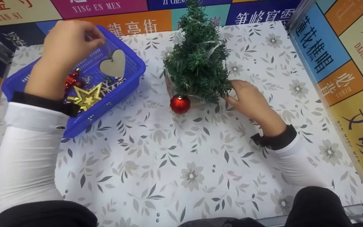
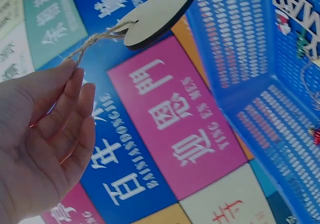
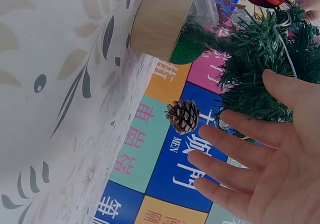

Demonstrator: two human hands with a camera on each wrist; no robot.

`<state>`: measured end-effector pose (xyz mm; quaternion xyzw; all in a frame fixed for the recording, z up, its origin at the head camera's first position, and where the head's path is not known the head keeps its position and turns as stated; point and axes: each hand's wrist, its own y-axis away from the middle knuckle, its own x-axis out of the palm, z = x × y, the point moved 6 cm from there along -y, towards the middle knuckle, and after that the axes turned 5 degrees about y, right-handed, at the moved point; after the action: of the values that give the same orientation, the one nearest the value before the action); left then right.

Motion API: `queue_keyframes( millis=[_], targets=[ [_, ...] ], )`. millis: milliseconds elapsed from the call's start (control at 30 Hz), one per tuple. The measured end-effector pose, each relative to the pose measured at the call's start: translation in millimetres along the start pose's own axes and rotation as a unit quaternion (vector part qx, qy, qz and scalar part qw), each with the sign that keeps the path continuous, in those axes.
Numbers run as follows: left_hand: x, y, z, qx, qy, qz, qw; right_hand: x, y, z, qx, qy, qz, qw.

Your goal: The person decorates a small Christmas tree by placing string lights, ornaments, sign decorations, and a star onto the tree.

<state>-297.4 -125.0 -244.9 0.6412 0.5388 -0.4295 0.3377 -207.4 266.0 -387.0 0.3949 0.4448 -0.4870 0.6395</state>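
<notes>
Black-and-white sleeves [image 1: 30, 151] are lying nearest the camera, crossing the worktop [image 1: 175, 195]. On it, a blue basket [image 1: 115, 94] is standing left of a green tree [image 1: 197, 60]. The right grip [image 1: 250, 101] is hovering released, fingers extended at the tree's branches; the left grip [image 1: 66, 41] is pinching twine [image 2: 100, 36] between thumb and forefinger. From that twine a wooden heart [image 1: 113, 64] is hanging over the basket, below and right of the left grip's fingertips in the head view. Its long axis is slanting, its tip pointing lower right. Only the right wrist view is showing the tree's round base [image 3: 161, 20] and a pine cone [image 3: 183, 117].
</notes>
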Motion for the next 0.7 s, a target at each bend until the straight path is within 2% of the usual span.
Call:
queue_keyframes(
  millis=[200,333,567,700],
  targets=[
    [-1.8,22.5,-33.5,0.054,-0.006,-0.027,0.9981,-3,3,0,0.004,-0.001,0.007,1.000],
    [0.9,38.4,-52.7,0.094,0.008,-0.039,0.9948,-5,5,1,0.002,-0.005,0.007,1.000],
    [15.3,62.2,-79.7,0.149,0.070,-0.006,0.9864,-7,10,1,-0.005,-0.009,-0.002,1.000],
    [25.6,75.2,-95.7,0.200,0.064,-0.001,0.9778,-9,16,-1,-0.016,-0.011,-0.017,1.000]
  ],
)
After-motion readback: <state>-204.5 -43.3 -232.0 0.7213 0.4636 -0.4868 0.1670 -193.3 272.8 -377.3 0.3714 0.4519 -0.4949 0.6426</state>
